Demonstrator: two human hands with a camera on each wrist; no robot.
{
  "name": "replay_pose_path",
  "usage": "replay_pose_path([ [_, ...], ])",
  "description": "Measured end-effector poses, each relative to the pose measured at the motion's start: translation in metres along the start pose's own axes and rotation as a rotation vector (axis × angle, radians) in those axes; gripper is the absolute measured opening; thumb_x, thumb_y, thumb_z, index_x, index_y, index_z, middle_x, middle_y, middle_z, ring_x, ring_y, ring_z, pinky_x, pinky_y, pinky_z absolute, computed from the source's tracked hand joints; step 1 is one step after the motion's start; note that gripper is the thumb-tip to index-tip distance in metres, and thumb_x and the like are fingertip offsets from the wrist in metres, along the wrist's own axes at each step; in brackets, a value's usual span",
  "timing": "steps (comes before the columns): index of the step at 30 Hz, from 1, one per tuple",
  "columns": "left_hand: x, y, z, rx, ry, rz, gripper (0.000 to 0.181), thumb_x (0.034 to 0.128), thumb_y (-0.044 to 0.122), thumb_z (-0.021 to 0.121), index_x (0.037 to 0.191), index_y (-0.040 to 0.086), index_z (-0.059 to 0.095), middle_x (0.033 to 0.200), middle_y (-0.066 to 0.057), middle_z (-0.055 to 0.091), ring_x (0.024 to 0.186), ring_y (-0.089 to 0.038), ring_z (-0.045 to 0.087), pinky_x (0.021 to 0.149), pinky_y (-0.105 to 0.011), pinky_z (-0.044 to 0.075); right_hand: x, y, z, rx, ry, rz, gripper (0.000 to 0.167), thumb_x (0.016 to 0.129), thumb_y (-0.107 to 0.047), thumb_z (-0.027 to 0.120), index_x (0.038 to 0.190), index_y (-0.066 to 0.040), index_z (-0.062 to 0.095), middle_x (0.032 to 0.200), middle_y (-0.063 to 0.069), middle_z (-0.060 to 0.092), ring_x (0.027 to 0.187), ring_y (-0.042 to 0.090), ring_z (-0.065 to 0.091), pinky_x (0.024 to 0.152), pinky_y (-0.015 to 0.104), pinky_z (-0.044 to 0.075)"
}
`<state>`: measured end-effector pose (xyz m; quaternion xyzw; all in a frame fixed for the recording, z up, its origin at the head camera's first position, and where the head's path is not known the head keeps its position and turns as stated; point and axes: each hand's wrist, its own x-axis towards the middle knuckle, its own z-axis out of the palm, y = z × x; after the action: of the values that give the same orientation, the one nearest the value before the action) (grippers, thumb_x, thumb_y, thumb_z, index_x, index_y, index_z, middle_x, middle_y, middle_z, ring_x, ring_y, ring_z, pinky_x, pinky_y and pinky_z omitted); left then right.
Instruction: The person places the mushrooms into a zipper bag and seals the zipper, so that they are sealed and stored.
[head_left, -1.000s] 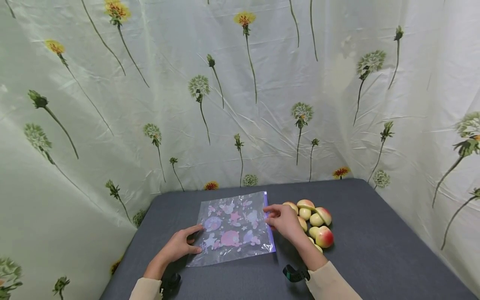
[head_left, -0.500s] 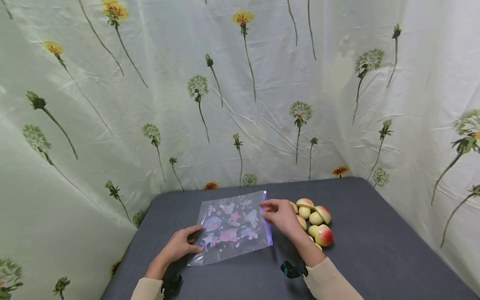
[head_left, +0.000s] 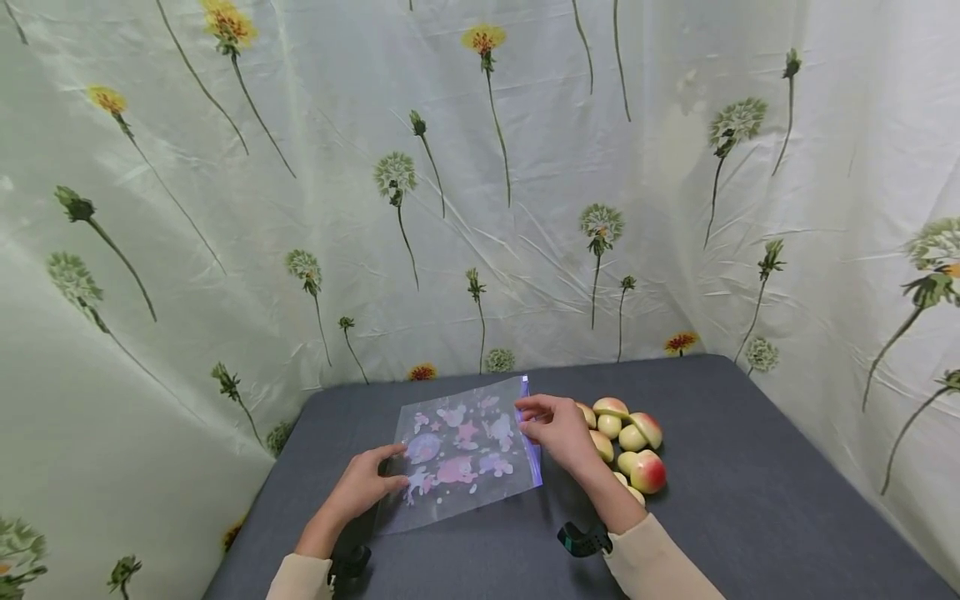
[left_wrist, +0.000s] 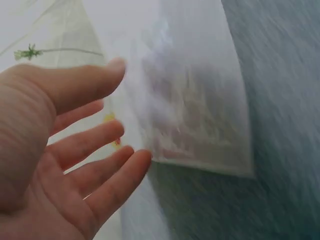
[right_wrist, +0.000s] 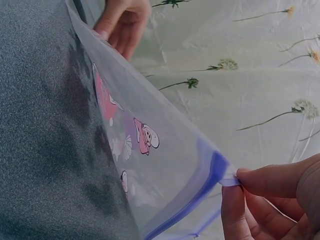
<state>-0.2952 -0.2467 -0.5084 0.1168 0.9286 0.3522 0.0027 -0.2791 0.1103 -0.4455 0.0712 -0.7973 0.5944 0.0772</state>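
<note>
A clear zip bag (head_left: 457, 454) printed with pink, purple and white cartoon figures and stars slants over the dark table, its purple zip edge raised on the right. My right hand (head_left: 558, 433) pinches that edge between thumb and forefinger; the right wrist view shows the purple strip (right_wrist: 215, 167) pulled to a point at the fingertips. At the bag's left end is my left hand (head_left: 363, 483), thumb and fingers spread. In the left wrist view the left hand's fingers (left_wrist: 107, 182) are loosely bent and grip nothing, close beside the blurred bag (left_wrist: 195, 120).
Several mushroom-shaped pieces (head_left: 648, 472) with red and yellow caps lie grouped just right of my right hand, partly hidden by it. The dark grey table (head_left: 750, 500) ends at a floral curtain (head_left: 465, 208) behind and on both sides.
My right hand has moved slightly left and raised the zip edge, so the bag tilts more. My left hand's fingers have eased off the bag's left end. The mushroom-shaped pieces stay put.
</note>
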Motion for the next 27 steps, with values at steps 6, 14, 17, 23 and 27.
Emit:
replay_pose_path([
  [6,0.008,0.029,0.001,-0.054,0.126,0.085,0.045,0.0884,0.014,0.079,0.132,0.008,0.066,0.129,-0.011,0.065,0.112,-0.035,0.064,0.082,-0.048,0.055,0.001,-0.002,-0.001,0.002,0.021,-0.010,0.044,0.084,0.005,0.076,0.125,-0.010,0.071,0.107,0.007,0.072,0.075,0.017,0.068,0.063,0.035,0.057],
  [14,0.022,0.076,0.009,-0.092,0.155,0.217,0.043,0.0901,0.018,0.078,0.132,0.017,0.067,0.131,-0.002,0.065,0.121,-0.026,0.059,0.097,-0.049,0.049,-0.001,-0.002,0.001,0.071,0.032,-0.045,0.056,0.083,0.007,0.075,0.133,-0.015,0.066,0.110,0.011,0.072,0.077,0.025,0.071,0.063,0.036,0.057],
  [17,0.029,0.094,0.015,-0.089,0.153,0.259,0.043,0.0913,0.022,0.077,0.133,0.022,0.066,0.133,0.000,0.064,0.123,-0.025,0.058,0.097,-0.051,0.048,-0.007,-0.012,0.001,0.088,0.021,-0.063,0.059,0.084,0.009,0.074,0.138,-0.012,0.061,0.112,0.017,0.070,0.080,0.030,0.071,0.064,0.038,0.057],
  [23,0.046,0.127,0.028,-0.101,0.109,0.346,0.042,0.0938,0.026,0.074,0.135,0.025,0.064,0.134,0.002,0.063,0.125,-0.023,0.057,0.099,-0.051,0.046,-0.004,-0.004,0.004,0.085,0.024,-0.067,0.062,0.085,0.006,0.074,0.139,-0.021,0.060,0.111,0.009,0.072,0.081,0.026,0.071,0.065,0.034,0.057],
  [27,0.054,0.143,0.036,-0.119,0.068,0.392,0.042,0.0950,0.030,0.072,0.136,0.024,0.063,0.136,0.002,0.061,0.120,-0.024,0.060,0.095,-0.051,0.049,-0.004,-0.003,0.004,0.077,0.015,-0.087,0.062,0.086,0.004,0.074,0.140,-0.023,0.060,0.107,0.005,0.073,0.083,0.020,0.071,0.067,0.034,0.057],
])
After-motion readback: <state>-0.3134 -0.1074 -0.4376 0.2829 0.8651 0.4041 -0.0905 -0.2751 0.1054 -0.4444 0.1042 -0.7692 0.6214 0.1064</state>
